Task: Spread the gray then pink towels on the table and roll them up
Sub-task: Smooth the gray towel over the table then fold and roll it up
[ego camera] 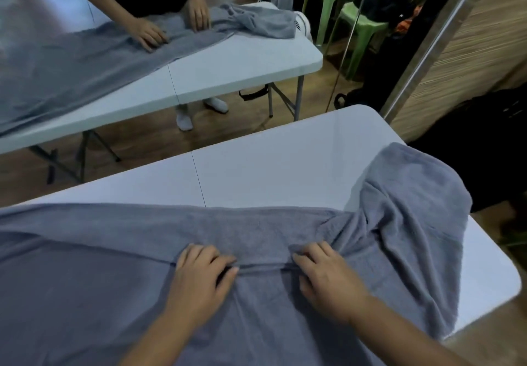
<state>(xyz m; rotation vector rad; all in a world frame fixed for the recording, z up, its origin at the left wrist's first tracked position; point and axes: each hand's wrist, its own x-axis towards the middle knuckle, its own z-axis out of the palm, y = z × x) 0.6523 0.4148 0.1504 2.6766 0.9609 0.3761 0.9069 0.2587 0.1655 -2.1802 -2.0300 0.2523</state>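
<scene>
A gray towel lies along the near side of the white folding table. Its right end is bunched and hangs over the table's right corner. A folded edge runs across the towel's middle. My left hand rests palm down on that fold, fingers bent over the edge. My right hand sits beside it, fingers pinching the same fold where wrinkles gather. No pink towel is in view.
A large mirror stands just past the table's far edge and reflects the table, towel and hands. Green plastic chairs show in the reflection. A metal mirror frame and a dark bag sit at the right. Wooden floor lies below.
</scene>
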